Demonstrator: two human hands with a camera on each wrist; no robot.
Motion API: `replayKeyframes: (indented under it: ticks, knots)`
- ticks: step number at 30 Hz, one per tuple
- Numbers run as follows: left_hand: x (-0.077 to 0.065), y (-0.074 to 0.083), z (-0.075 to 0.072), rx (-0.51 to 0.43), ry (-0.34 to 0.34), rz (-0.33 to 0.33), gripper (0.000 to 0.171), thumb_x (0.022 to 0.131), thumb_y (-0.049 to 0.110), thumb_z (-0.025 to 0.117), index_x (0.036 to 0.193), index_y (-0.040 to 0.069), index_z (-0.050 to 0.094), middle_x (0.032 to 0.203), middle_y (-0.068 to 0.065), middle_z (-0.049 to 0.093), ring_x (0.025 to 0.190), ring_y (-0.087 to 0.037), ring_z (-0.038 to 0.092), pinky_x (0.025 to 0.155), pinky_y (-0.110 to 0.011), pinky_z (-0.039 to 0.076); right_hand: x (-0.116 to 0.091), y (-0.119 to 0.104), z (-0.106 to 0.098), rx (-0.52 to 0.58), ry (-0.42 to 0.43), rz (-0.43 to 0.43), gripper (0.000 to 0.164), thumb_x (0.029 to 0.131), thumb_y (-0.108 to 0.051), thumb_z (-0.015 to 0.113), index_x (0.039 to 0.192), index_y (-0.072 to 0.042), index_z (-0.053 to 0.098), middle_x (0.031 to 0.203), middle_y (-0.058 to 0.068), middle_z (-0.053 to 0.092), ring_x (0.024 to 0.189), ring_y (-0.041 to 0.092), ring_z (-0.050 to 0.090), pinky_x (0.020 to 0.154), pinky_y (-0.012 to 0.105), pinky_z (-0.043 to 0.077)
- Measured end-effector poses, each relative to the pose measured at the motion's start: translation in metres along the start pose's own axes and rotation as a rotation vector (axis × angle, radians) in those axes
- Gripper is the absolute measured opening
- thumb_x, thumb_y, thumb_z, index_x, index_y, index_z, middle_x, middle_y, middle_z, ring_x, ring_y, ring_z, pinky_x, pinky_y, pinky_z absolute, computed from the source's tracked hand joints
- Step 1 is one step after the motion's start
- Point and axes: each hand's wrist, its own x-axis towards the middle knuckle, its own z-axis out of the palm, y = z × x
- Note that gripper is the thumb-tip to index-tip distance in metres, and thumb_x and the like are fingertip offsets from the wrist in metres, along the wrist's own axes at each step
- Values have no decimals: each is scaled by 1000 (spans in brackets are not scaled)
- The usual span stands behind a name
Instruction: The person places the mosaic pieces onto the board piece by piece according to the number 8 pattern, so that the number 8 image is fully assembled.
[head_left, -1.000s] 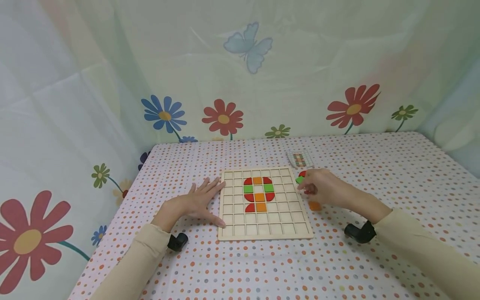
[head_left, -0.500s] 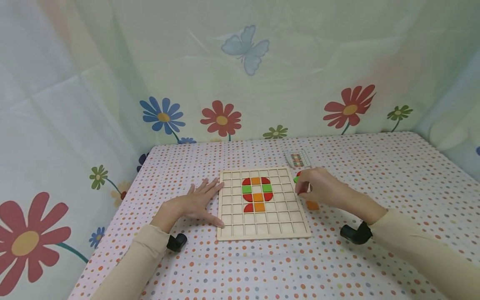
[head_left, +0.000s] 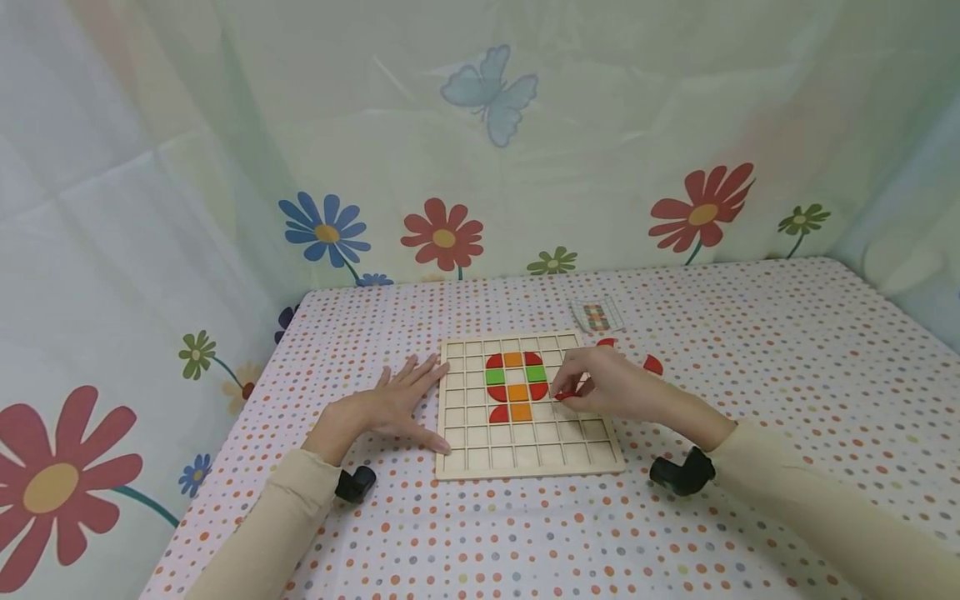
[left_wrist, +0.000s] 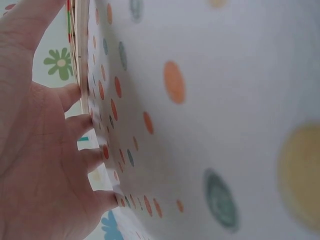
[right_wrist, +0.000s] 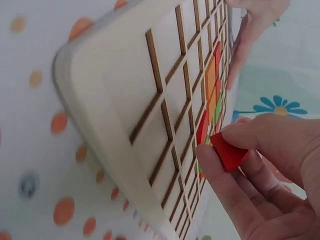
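Covering the table, a dotted cloth [head_left: 420, 533] carries a pale gridded board [head_left: 528, 457], laid flat a little right of centre. The left hand [head_left: 393, 408] is wide, fingers spread, with the index fingertip and thumb at the board's left rim; a light, steady press there should keep the grid from sliding. The right hand [head_left: 607, 385] is narrowed to a pinch over the board's right half, thumb and fingers holding a red piece [right_wrist: 230, 151]. A small printed card [head_left: 597, 315] lies beyond the board's far right corner, uncovered, so its pattern can be checked at a glance. On the grid sit orange squares, green squares and red rounded pieces, the nearest row being one red piece [head_left: 498, 414] left of an orange square [head_left: 521, 412]. The cell just right of that square looks bare and seems the likely place. Best to turn the curved edge outward first, line the straight sides up with the ribs, then lower it level, without brushing its neighbours. Two loose red pieces show on the cloth, beyond the right hand.
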Motion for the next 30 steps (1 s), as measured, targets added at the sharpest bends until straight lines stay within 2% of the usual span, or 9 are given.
replayKeyframes:
  ticks: [8,18,22,26,30]
  knots:
    - [0,1,0,-2,-1,5,124,82,63,82,170,15,8,177,-9,-2,161,-37,-8,127,-63,-4,9,3,15,66,32,-1,9,86,-1,84,94,-5,81,89,-3,73,80,9,67,72,24,60]
    - [-1,1,-1,0,0,4,124,82,62,83,170,17,7,177,-7,-4,161,-35,-9,127,-63,-4,14,2,25,37,31,27,16,89,3,79,103,-2,83,93,0,76,84,10,62,71,22,55]
    - [-1,0,-1,-2,0,7,124,82,62,82,170,17,7,177,-7,-3,161,-36,-9,127,-63,-4,16,-6,27,-7,28,80,15,90,4,79,102,-3,84,89,-2,72,80,10,58,67,22,51]
    - [-2,1,-1,0,-4,4,124,82,63,82,170,17,7,177,-8,-4,161,-36,-9,127,-63,-4,18,-11,29,-47,30,166,14,90,3,79,101,-3,84,90,0,72,83,13,60,69,23,51]
    - [-2,1,-1,1,-6,0,124,82,63,82,170,18,7,176,-7,-4,161,-35,-10,127,-62,-5,19,-14,29,-71,43,179,12,89,6,79,95,-3,84,90,1,73,85,15,64,70,24,54]
